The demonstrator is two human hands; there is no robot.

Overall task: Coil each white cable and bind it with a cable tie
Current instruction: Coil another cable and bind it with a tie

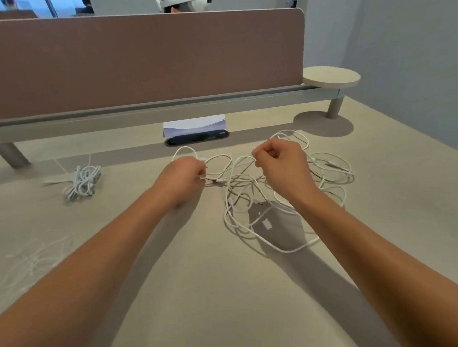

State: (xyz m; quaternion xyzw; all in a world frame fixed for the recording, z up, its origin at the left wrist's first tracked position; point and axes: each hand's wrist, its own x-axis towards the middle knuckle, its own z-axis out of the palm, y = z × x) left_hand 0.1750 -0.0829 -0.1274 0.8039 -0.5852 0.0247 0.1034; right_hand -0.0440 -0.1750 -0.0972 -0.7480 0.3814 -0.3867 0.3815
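White cables point(252, 182) are spread in a loose tangle across the beige desk point(201, 292), between and beyond the two hands. One strand near the tangle's left edge is pinched by the left hand point(186, 175), whose fingers are curled round it just above the desk surface. Another loop is held up by the right hand point(280, 162), closed in a fist with the cable caught between thumb and forefinger. The hands are kept apart, with cable strung between them. A coiled bundle of cable point(82, 182) is seen lying well to the left on the desk, and thin white cable ties point(35, 260) are scattered near the left forearm. A brown partition panel point(139, 61) is mounted along the far edge, with a round shelf point(331, 75) at its right end.
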